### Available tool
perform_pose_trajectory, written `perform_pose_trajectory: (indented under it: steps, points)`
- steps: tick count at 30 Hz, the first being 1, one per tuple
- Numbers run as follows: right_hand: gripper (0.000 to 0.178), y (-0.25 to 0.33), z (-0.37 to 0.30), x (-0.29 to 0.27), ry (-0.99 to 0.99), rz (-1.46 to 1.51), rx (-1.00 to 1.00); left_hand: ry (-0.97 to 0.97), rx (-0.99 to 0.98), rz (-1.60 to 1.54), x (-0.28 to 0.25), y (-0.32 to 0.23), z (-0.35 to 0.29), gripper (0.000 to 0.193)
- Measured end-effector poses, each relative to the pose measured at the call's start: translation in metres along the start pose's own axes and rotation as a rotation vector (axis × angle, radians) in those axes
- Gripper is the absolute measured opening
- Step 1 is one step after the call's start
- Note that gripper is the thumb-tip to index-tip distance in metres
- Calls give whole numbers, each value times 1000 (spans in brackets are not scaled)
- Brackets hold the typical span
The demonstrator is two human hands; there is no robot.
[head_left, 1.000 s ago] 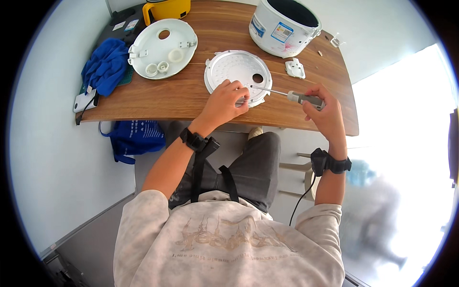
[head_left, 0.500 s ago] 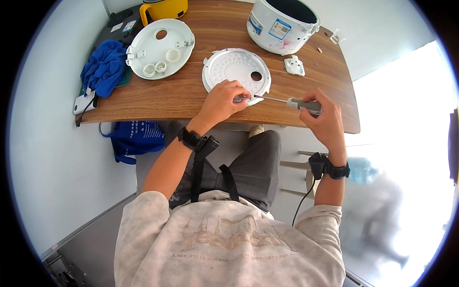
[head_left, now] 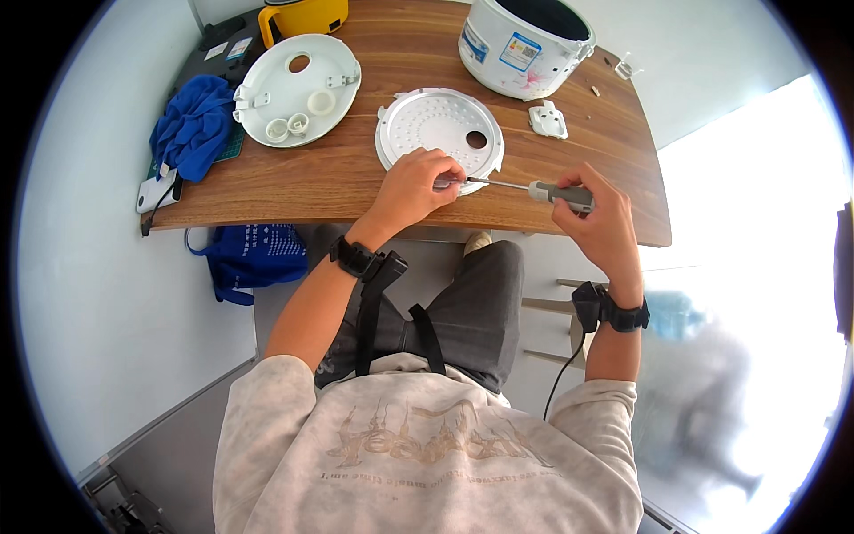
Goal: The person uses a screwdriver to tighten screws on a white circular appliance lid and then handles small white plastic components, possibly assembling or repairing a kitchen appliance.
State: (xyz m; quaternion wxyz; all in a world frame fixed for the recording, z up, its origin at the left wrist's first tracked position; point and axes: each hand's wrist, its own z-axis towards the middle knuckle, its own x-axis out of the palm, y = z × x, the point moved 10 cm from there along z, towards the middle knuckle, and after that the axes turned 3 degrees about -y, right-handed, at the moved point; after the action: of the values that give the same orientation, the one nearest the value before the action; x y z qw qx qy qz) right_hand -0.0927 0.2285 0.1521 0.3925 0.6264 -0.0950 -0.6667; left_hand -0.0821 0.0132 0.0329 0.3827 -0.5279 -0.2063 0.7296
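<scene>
My right hand is closed around the grey-and-white handle of a screwdriver. Its thin shaft points left, and the tip meets the fingertips of my left hand. Those left fingers pinch a small greyish part, mostly covered by the fingers, so its kind cannot be made out. Just beyond them lies a round white perforated plate with a dark hole at its right side. My left fingers overlap its near edge in view; whether they touch it is unclear.
A white rice cooker body stands at the back right, near a small white bracket. At left lie a round white lid with small cups on it, a blue cloth and a yellow pot. The wooden table's front edge runs below my hands.
My right hand and the screwdriver have shifted slightly left, toward my left fingers. The left hand keeps its pinch almost in place.
</scene>
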Motion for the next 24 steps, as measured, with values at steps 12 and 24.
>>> perform_pose_trajectory:
  steps: [12,24]
  points:
    - [17,22,1,0,60,53,-31,2,30,24,1,0,0,19]
    - [31,69,11,9,-11,158,-326,23,28,10,2,2,-1,20]
